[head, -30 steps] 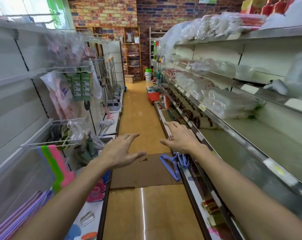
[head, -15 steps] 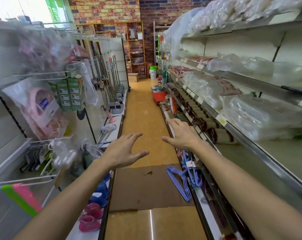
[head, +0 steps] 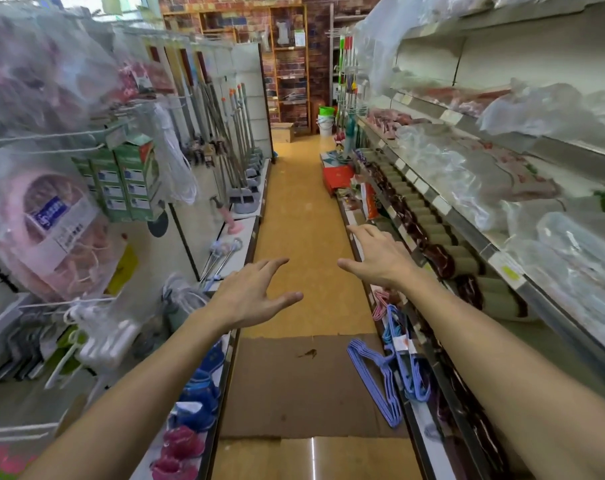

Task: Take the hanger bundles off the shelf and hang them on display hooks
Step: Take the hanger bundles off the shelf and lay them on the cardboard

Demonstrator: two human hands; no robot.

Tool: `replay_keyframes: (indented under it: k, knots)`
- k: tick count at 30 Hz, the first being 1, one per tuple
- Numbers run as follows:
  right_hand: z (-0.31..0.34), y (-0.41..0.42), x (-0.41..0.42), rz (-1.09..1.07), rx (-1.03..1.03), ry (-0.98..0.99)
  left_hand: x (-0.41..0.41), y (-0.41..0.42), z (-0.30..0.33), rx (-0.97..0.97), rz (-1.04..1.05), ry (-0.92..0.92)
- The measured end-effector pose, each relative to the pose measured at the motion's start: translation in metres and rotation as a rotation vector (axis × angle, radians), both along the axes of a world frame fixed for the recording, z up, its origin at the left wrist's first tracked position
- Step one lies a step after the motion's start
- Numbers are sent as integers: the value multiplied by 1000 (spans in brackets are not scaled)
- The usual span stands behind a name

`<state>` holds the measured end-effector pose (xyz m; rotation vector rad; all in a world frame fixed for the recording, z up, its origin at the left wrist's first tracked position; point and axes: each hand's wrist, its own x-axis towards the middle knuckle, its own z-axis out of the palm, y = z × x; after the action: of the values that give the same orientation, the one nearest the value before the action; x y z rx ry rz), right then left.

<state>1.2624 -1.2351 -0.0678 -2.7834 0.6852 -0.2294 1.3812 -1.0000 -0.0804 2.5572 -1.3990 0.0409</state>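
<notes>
Yellow-brown floor (head: 301,209) runs down a narrow shop aisle, with a flat sheet of brown cardboard (head: 304,386) lying across it near the camera. On the right, long metal shelves (head: 474,233) carry goods in clear plastic wrapping and a row of dark rolled items on the lower tier. On the left, a white wall of display hooks (head: 69,301) holds bagged pink goods, green boxes (head: 128,181) and a bundle of white hangers (head: 103,334); farther along stand mops (head: 231,140), and blue and pink shoes (head: 197,396) sit on the low ledge. The blue hanger bundles (head: 391,372) lie at the foot of the right shelves, one leaning out onto the cardboard edge, another just beside it on the bottom shelf. Both arms reach forward over the aisle. The left hand (head: 252,292) is spread, palm down, fingers relaxed and holding nothing. The right hand (head: 380,258) is likewise spread and holds nothing, hovering above the hanger bundles without touching them.
</notes>
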Motion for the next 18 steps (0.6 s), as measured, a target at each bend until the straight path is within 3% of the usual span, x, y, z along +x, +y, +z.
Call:
replay_keyframes:
  k: [18]
  knots:
    - [-116, -148, 186, -169, 4, 134, 228, -174, -113, -11, -114, 251]
